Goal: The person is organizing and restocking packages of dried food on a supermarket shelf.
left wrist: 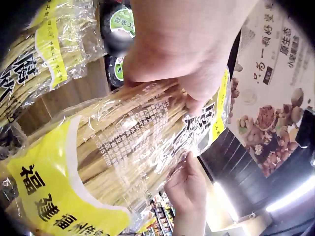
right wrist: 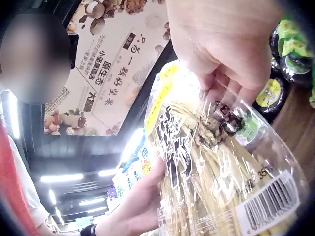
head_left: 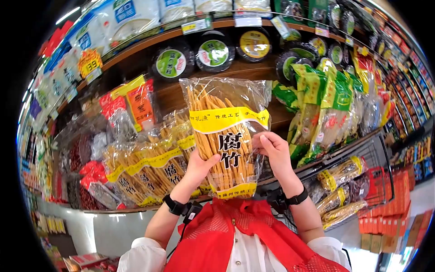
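Upright before the shelf is a clear bag of dried tofu sticks (head_left: 226, 145), with yellow bands and black lettering. My left hand (head_left: 199, 167) grips its left side, thumb on the front and the other fingers behind. At the right edge, my right hand (head_left: 274, 152) pinches the loose plastic film between thumb and fingers. In the left wrist view the bag's printed back (left wrist: 128, 142) shows, with the left hand (left wrist: 182, 59) over it. A barcode label (right wrist: 268, 201) sits low on the bag in the right wrist view, below the right hand (right wrist: 221, 59).
More tofu stick bags (head_left: 145, 174) lie on the shelf at left, beside red-capped bags (head_left: 97, 181). Green and yellow noodle packs (head_left: 326, 109) stand at right. Round dark packs (head_left: 215, 52) line the shelf behind. A wire basket (head_left: 383, 158) holding several bags is at lower right.
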The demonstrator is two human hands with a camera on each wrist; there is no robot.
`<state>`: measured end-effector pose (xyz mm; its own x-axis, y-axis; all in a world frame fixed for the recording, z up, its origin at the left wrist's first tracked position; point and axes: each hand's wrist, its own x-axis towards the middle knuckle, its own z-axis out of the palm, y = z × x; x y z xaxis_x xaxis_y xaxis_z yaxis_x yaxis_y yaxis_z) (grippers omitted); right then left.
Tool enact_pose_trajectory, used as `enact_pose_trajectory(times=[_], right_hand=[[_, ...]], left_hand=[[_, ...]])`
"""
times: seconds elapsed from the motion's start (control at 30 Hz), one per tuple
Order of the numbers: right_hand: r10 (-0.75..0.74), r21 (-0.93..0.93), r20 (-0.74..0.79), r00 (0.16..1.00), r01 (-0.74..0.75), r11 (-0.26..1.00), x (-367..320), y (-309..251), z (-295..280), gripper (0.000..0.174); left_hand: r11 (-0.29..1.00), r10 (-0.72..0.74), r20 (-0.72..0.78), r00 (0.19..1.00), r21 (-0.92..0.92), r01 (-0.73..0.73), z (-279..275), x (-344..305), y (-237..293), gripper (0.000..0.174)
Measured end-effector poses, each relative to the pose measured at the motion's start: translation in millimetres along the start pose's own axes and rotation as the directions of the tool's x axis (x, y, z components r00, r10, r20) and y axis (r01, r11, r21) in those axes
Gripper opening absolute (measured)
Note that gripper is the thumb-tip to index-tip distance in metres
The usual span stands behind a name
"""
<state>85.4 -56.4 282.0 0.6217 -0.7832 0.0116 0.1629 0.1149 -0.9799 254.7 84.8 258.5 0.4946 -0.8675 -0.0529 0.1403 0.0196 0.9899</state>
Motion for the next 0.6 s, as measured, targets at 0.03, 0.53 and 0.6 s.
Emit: enact_pose_trajectory(times=[0.03,0.53,0.6], right_hand=[[0.02,-0.034,-0.015,1.0,-0.021,0.999,-0.1,-2.6,1.0,0.019],[-0.11,0.09,0.082,0.991,0.103,0.991,74.8,-53.5,-21.1,0.018],[-0.209,0.011,-0.007,0.978,0.21,0.978,82.5,-54.3,-34.2,0.008]], left_hand=[[0.999,0.03,-0.004,1.0,0.012,-0.029,-1.7,2.5,-4.5,0.03],[0.999,-0.017,-0.005,1.0,-0.036,0.017,51.1,7.7,-17.5,0.033],[0.999,-0.011,-0.025,1.0,-0.041,0.01,57.9,8.9,-19.9,0.034]])
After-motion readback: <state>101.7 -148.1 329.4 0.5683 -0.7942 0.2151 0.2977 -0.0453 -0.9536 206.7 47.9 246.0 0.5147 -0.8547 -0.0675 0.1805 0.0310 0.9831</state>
